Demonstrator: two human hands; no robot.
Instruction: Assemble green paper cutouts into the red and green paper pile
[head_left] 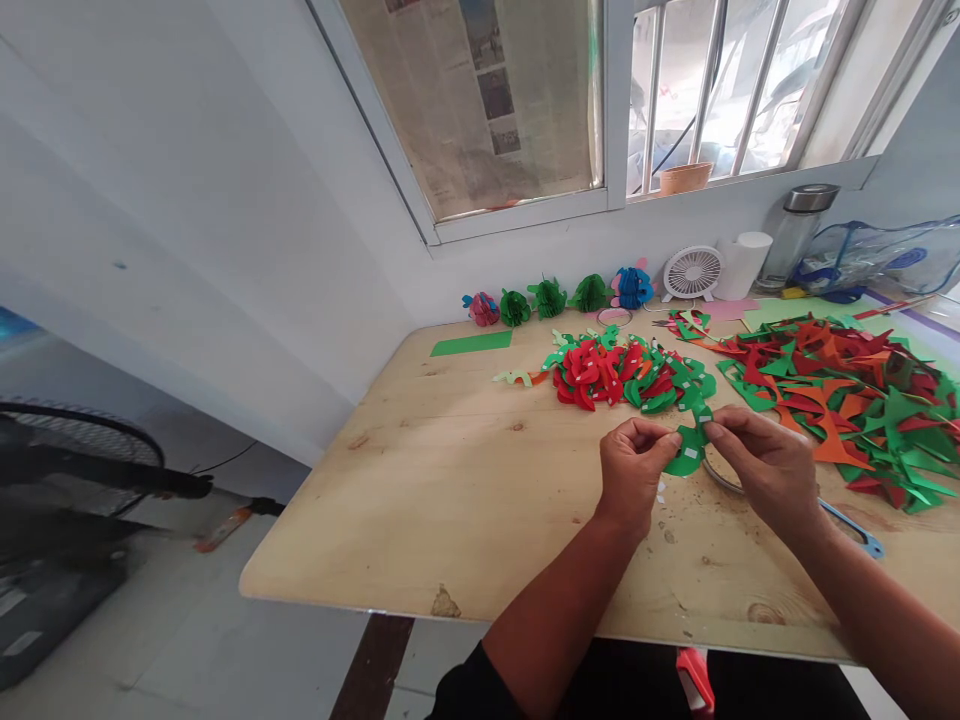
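My left hand [634, 465] pinches the edge of a green paper cut-out [684, 455] with rounded edges and small white squares on it. On its other side, the thumb and fingers of my right hand [761, 465] are closed on the upper part of the same green paper. It is held just above the table, and the fingertips hide part of it. Just beyond lies a heap of red and green paper cut-outs [592, 370], several with white squares. A grey curved rim [721, 478] shows partly behind my right hand. A blue-ended tool [870, 543] pokes out past my right forearm.
Paper scraps [847, 395] cover the table's right side. Along the wall stand folded paper balls [547, 297], a small white fan [691, 272] and a glass bottle [795, 240]. A green paper strip [471, 344] lies on the wooden table [420, 480]. A floor fan [82, 460] stands left.
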